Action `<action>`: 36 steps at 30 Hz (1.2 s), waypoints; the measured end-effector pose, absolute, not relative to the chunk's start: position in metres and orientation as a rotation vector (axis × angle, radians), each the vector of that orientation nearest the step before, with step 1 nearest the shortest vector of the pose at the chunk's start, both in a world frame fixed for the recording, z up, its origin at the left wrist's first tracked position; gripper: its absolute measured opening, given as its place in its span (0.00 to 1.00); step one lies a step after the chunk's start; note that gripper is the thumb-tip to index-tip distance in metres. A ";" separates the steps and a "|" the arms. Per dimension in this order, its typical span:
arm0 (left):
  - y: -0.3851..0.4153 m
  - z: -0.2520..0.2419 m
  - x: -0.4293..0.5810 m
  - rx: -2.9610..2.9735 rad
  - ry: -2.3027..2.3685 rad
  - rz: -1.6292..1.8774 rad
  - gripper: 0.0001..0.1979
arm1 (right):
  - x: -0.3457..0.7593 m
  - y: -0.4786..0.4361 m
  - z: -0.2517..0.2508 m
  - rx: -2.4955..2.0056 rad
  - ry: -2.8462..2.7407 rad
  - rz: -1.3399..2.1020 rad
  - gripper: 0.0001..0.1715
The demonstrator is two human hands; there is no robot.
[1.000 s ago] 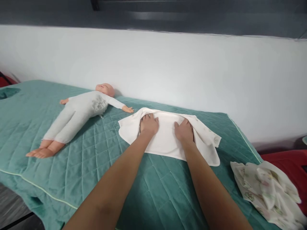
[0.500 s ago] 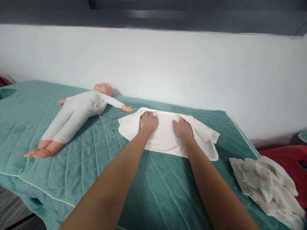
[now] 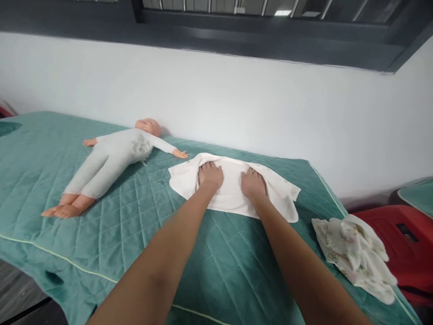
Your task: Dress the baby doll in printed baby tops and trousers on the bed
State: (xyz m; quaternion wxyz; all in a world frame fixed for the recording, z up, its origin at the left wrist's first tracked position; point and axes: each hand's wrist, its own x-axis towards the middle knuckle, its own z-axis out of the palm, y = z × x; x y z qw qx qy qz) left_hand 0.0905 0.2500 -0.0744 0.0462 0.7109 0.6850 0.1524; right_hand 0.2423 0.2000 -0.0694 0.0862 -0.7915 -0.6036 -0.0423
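A small white baby shirt (image 3: 233, 187) lies spread on the green quilted cover, its front flaps folded outward and its inner side facing up. Flat on the left part of the shirt rests my left hand (image 3: 210, 174), its fingertips near the left flap's fold. My right hand (image 3: 253, 183) presses on the right part, fingers spread and partly tucked by the edge of the right flap. Both hands are open, with a strip of plain cloth between them. To the left, a baby doll (image 3: 118, 146) with a white cloth body lies on its back, one hand near the shirt.
The green quilted cover (image 3: 162, 198) drapes over the bed's front edge. A crumpled patterned white cloth (image 3: 358, 257) lies at the right, beside a red plastic chair (image 3: 382, 234). Behind the bed rises a white wall (image 3: 216, 99) below a dark barred window frame (image 3: 253, 34).
The view has shifted slightly, showing more of the window and the red chair. Both hands stay flat on the shirt, with little visible movement; the doll lies as before.
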 end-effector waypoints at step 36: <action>0.172 -0.064 -0.018 2.270 1.837 1.056 0.22 | 0.211 0.017 -0.072 -2.012 -2.171 -0.044 0.40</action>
